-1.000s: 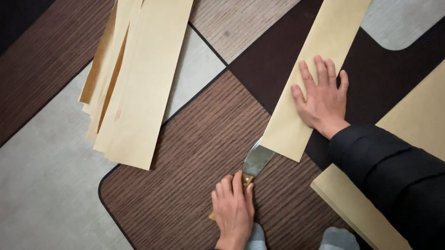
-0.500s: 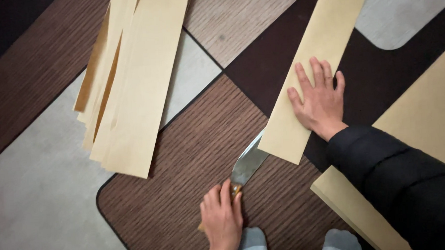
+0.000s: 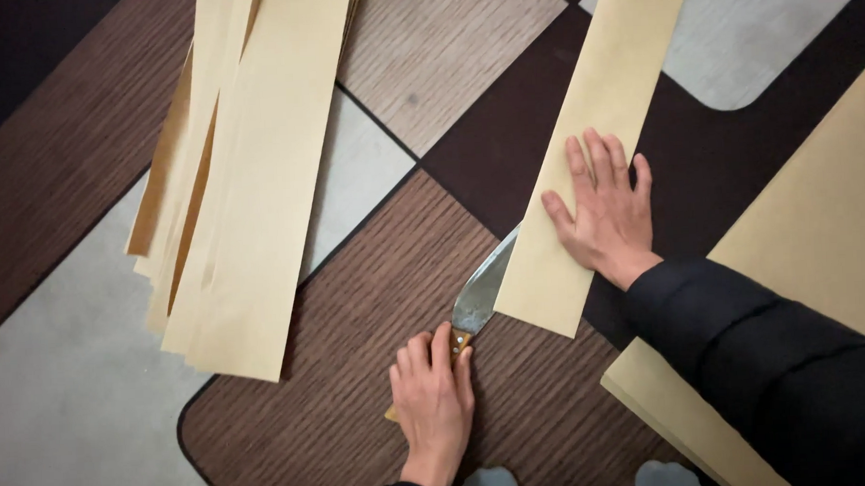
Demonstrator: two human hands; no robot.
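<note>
My left hand [image 3: 434, 400] grips the wooden handle of a knife [image 3: 480, 295] low in the middle of the head view. The grey blade points up and to the right, its tip slipped under the edge of a long tan paper strip [image 3: 609, 99]. My right hand [image 3: 603, 206] lies flat on that strip with fingers spread, pressing it to the floor. The black sleeve of my right arm [image 3: 778, 354] runs to the lower right corner.
A stack of several tan paper strips [image 3: 245, 173] lies to the left. A larger tan sheet [image 3: 821, 226] lies at the right, partly under my sleeve. The floor mat [image 3: 339, 325] has brown, grey and dark wood-grain patches.
The knife blade has slid up and right, further under the strip's edge. My left hand followed it. My right hand stays flat on the strip.
</note>
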